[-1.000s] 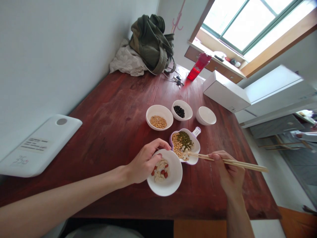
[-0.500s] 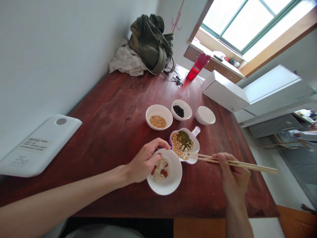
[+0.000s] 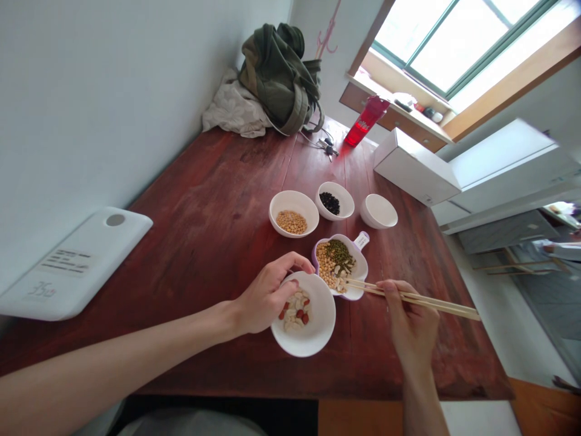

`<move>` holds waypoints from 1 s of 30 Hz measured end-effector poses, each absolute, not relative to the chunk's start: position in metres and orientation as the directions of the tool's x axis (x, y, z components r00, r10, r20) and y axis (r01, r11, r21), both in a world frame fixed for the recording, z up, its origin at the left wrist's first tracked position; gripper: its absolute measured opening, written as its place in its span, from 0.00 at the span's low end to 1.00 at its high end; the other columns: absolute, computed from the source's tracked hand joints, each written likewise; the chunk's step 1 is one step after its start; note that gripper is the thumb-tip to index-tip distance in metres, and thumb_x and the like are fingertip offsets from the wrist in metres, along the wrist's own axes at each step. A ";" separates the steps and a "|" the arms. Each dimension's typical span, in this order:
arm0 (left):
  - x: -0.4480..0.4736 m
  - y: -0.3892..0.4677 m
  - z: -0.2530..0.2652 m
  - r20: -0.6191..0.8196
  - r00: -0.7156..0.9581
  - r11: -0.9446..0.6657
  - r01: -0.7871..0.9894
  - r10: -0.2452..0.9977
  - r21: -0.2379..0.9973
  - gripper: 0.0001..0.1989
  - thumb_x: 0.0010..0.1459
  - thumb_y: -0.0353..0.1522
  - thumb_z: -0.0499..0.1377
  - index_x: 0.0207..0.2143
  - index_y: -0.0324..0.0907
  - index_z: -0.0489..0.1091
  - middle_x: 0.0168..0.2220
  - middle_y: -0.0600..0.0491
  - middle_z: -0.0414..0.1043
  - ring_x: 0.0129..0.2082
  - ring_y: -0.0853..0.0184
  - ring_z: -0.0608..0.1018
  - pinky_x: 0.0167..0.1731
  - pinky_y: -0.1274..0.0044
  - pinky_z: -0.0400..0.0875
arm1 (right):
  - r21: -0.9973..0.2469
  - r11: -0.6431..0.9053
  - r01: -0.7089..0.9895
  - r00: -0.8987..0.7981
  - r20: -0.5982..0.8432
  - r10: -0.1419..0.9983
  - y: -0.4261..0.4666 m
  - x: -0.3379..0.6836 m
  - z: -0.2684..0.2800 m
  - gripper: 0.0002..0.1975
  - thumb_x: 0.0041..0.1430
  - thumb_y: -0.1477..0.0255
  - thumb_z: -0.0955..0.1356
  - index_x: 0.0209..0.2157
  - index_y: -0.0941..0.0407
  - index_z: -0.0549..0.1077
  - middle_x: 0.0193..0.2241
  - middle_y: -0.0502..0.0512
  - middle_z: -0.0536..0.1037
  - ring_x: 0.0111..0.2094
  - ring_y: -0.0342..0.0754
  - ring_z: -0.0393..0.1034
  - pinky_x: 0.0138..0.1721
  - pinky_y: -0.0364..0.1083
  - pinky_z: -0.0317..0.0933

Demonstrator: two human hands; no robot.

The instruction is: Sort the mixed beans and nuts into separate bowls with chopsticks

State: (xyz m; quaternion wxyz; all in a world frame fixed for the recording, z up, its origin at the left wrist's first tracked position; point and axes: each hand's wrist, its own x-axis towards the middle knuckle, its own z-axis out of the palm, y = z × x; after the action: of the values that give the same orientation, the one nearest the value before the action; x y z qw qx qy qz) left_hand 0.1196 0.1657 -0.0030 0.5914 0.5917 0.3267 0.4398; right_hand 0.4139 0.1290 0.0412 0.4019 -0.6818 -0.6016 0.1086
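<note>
"What is the right hand [image 3: 411, 312] gripping?"

"Pale wooden chopsticks [image 3: 454, 308], pinched between thumb and fingers. They slant leftward and slightly away from the person, tips in the white scalloped plastic-looking dish [image 3: 361, 266] with a purple rim."

"Do the tips pinch anything?"

"Too small to tell; they meet pale pieces near its near edge."

"And the left hand [image 3: 263, 300]?"

"Nearer that dish, its thumb and fingers clasping the rim of a round white bowl [image 3: 318, 333], just left of the dish and closer to the person."
</note>
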 end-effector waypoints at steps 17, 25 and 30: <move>0.119 0.166 -0.005 0.143 0.401 -0.097 -0.132 0.905 0.986 0.10 0.68 0.30 0.56 0.49 0.43 0.72 0.50 0.48 0.79 0.52 0.57 0.80 0.54 0.67 0.73 | -0.831 0.349 0.434 0.221 0.474 0.853 0.112 0.409 0.060 0.09 0.70 0.67 0.75 0.33 0.53 0.84 0.30 0.53 0.83 0.32 0.51 0.81 0.32 0.48 0.76; 0.119 0.166 -0.005 0.133 0.409 -0.085 -0.133 0.903 0.987 0.11 0.68 0.30 0.56 0.50 0.43 0.72 0.51 0.48 0.79 0.52 0.57 0.80 0.54 0.67 0.73 | -0.824 0.142 0.549 0.317 0.363 0.876 0.124 0.422 0.050 0.13 0.68 0.61 0.76 0.33 0.55 0.84 0.29 0.53 0.85 0.31 0.50 0.82 0.35 0.46 0.77; 0.119 0.165 -0.006 0.130 0.404 -0.082 -0.135 0.906 0.987 0.10 0.67 0.30 0.56 0.49 0.42 0.72 0.51 0.48 0.79 0.52 0.56 0.81 0.54 0.67 0.73 | -0.790 0.039 0.611 0.301 0.278 0.912 0.132 0.430 0.041 0.17 0.68 0.55 0.75 0.33 0.54 0.85 0.30 0.53 0.87 0.32 0.51 0.84 0.36 0.45 0.77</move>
State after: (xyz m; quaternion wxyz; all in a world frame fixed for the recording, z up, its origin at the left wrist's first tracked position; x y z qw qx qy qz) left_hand 0.1194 0.1654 -0.0061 0.5940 0.5907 0.3262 0.4380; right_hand 0.4301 0.1320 0.0411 0.4455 -0.6725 -0.5664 0.1687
